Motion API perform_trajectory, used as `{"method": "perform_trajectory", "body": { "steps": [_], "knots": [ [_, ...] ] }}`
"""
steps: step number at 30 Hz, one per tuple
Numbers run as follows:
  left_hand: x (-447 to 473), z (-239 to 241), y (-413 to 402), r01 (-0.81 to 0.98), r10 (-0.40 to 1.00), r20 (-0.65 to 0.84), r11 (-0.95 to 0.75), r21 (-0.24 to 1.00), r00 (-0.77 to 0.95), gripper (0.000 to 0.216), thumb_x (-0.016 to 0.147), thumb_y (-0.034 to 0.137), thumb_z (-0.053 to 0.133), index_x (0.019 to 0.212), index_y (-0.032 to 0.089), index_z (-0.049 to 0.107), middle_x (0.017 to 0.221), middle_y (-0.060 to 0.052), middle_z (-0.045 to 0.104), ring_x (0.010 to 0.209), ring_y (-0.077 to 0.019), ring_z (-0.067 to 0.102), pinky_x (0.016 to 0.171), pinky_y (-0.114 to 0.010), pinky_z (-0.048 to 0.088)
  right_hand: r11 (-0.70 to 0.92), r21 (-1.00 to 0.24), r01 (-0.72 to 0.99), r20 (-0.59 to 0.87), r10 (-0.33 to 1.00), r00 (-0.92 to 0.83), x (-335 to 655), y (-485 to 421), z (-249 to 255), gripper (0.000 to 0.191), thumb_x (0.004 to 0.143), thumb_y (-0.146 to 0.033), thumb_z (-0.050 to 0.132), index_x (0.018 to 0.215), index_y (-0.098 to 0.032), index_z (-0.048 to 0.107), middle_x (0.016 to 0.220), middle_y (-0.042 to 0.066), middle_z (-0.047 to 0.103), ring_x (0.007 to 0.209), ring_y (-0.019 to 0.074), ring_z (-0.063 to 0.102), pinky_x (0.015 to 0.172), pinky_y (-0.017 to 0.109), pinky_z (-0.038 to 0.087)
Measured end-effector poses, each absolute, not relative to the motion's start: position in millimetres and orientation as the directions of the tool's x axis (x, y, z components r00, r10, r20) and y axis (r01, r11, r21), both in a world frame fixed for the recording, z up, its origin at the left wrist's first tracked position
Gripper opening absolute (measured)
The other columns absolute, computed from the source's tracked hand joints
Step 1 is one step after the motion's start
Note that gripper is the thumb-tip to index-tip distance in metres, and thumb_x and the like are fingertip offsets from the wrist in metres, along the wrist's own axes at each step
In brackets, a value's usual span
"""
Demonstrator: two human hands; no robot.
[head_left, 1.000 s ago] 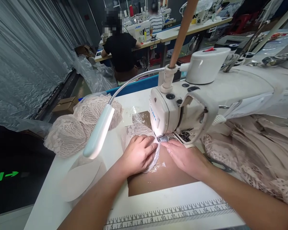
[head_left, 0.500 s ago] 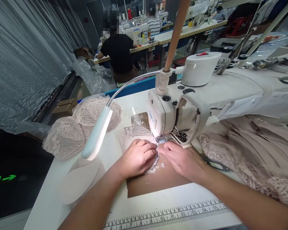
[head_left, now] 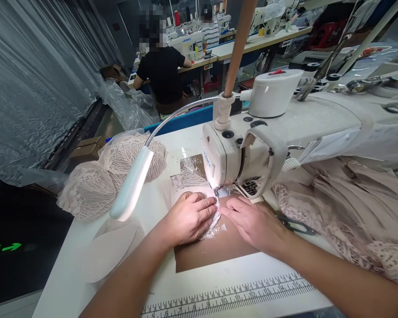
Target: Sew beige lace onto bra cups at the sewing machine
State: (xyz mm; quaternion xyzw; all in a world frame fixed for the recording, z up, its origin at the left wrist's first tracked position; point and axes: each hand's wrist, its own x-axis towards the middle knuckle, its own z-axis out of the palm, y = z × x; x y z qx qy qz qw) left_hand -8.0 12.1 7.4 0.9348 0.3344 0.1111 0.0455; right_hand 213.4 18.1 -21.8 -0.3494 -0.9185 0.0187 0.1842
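Note:
My left hand (head_left: 189, 217) lies flat, fingers together, pressing a pale lace piece (head_left: 187, 182) onto the bed of a white sewing machine (head_left: 252, 141). My right hand (head_left: 252, 223) rests flat just right of it, fingertips pointing at the presser foot (head_left: 223, 192). The fingertips of both hands almost meet beside the needle. The lace runs back under the machine head and part of it is hidden by my left hand.
A gooseneck lamp (head_left: 130, 185) hangs over the table's left half. Piled lace cups (head_left: 99, 176) sit at the back left, foam cups (head_left: 111, 247) at the front left, beige lace fabric (head_left: 348, 207) at the right. Scissors (head_left: 293, 225) lie by my right wrist. A ruler strip (head_left: 232, 297) lines the front edge. People work at benches behind.
Both hands have crept slightly closer together near the presser foot and the lace has fed back a little. The view shifted a bit.

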Motion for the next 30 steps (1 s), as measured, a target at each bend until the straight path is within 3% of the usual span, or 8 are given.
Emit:
{"method": "perform_trajectory", "body": {
  "steps": [17, 23, 30],
  "knots": [
    [-9.2, 6.2, 12.7, 0.657, 0.699, 0.19, -0.714, 0.24, 0.69, 0.034, 0.091, 0.033, 0.044, 0.117, 0.017, 0.06, 0.124, -0.009, 0.058, 0.104, -0.025, 0.05, 0.09, -0.042, 0.041, 0.708, -0.152, 0.69, 0.305, 0.697, -0.649, 210.3, 25.6, -9.0, 0.034, 0.086, -0.012, 0.04, 0.106, -0.02, 0.066, 0.073, 0.003, 0.058, 0.059, 0.0138, 0.045, 0.051, 0.028, 0.023],
    [-12.2, 8.3, 14.5, 0.621, 0.679, 0.232, -0.733, 0.278, 0.697, 0.03, 0.09, 0.029, 0.046, 0.112, 0.017, 0.063, 0.116, -0.009, 0.062, 0.102, -0.0233, 0.053, 0.089, -0.04, 0.042, 0.787, -0.227, 0.574, 0.289, 0.617, -0.732, 215.8, 24.3, -8.0, 0.032, 0.087, -0.012, 0.041, 0.104, -0.021, 0.067, 0.076, 0.004, 0.058, 0.07, 0.0151, 0.051, 0.055, 0.026, 0.031],
    [-8.1, 7.9, 14.6, 0.623, 0.659, 0.24, -0.752, 0.216, 0.713, 0.029, 0.091, 0.024, 0.044, 0.115, 0.017, 0.059, 0.119, -0.01, 0.061, 0.103, -0.0223, 0.053, 0.088, -0.04, 0.043, 0.76, -0.286, 0.584, 0.352, 0.65, -0.674, 213.6, 22.5, -11.8, 0.035, 0.088, -0.011, 0.039, 0.11, -0.019, 0.064, 0.082, 0.006, 0.062, 0.075, 0.0162, 0.055, 0.065, 0.026, 0.04]
  ]
}}
